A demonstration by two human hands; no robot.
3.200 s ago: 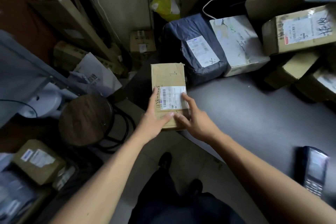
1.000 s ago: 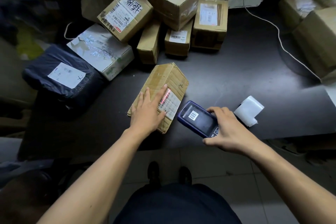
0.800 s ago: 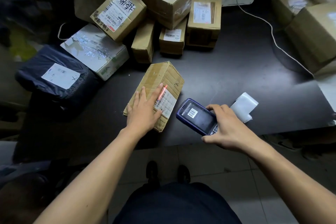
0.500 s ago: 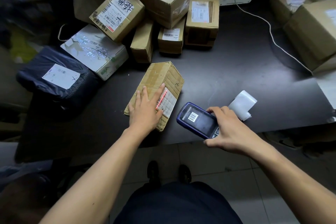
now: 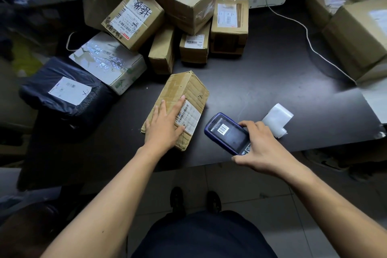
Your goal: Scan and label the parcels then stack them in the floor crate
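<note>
The left hand (image 5: 165, 125) lies flat on the parcel (image 5: 184, 100) on the bench (image 5: 261, 73); the right hand (image 5: 259, 146) grips the scanner (image 5: 227, 133) just right of it.

The parcel (image 5: 184, 98) is showing creased brown cardboard under shiny clear tape, with a smooth white paper label (image 5: 189, 116). The scanner (image 5: 227, 133) is showing a glossy blue plastic shell and a dark glass screen. The table (image 5: 261, 81) is looking matt, dark and lightly scuffed. A black bag (image 5: 62, 92) is wrinkling like soft plastic film. The white box (image 5: 107, 62) is gleaming with crinkled tape.
</note>
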